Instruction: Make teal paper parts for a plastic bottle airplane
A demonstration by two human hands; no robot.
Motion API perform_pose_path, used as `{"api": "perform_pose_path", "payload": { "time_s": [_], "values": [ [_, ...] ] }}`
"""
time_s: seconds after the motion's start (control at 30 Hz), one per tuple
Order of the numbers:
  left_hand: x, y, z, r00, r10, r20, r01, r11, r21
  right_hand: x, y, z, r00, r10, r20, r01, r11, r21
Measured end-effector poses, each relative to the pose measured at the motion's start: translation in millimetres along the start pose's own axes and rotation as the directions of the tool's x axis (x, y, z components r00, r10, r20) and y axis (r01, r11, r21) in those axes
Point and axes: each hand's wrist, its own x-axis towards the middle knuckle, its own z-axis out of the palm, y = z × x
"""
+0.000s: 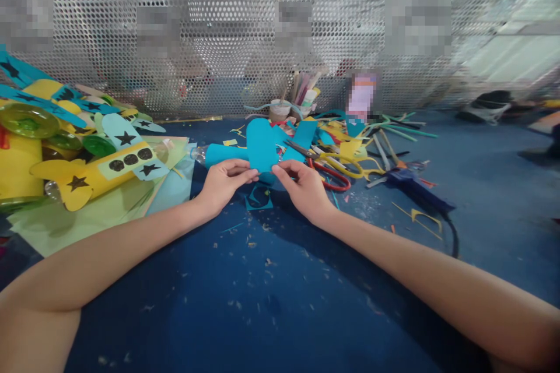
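Two hands hold a rounded blue paper piece over a cluttered craft surface

Head view, looking forward and down: the rounded blue paper piece (261,143) stands near the centre, just above a dark blue surface (219,303). The left hand (219,186) pinches its lower left edge between thumb and fingers; the right hand (306,189) pinches its lower right edge the same way, so each grip is closed on the paper. The piece looks like card: light, fairly stiff, easily creased or torn. Its lower edges seem a good place to hold, with a gentle pinch.

Behind it lies a bottle wrapped in blue paper (225,154), its clear neck pointing left. Whether the piece is attached to it cannot be told. On the left lies a bottle wrapped in yellow paper (91,186), decorated with black stars. The wrappings hide what either bottle contains. At the back is a small pale tub (280,111), with thin sticks (301,88) rising beside or from it; its contents are too blurred to tell.
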Motion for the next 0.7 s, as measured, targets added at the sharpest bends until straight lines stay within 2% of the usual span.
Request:
{"api": "perform_pose_path", "payload": {
  "time_s": [0.3, 0.43, 0.7],
  "values": [
    [-1.5, 0.8, 0.0, 0.994, -0.068, 0.087, 0.068, 0.998, -0.003, -1.8, -1.2, -1.3, 0.999, -0.043, -0.014, 0.042, 0.998, -0.043],
    [-1.7, 1.0, -1.6, 0.990, -0.053, 0.130, 0.047, 0.998, 0.044, -2.9, -3.6, -1.8, 0.998, -0.063, 0.022, 0.064, 0.997, -0.049],
    [-1.8, 0.8, -0.9, 0.994, -0.024, 0.103, 0.022, 1.000, 0.019, -4.7, -5.2, -1.7, 0.993, -0.113, 0.022, 0.114, 0.993, -0.041]
  ]
}}
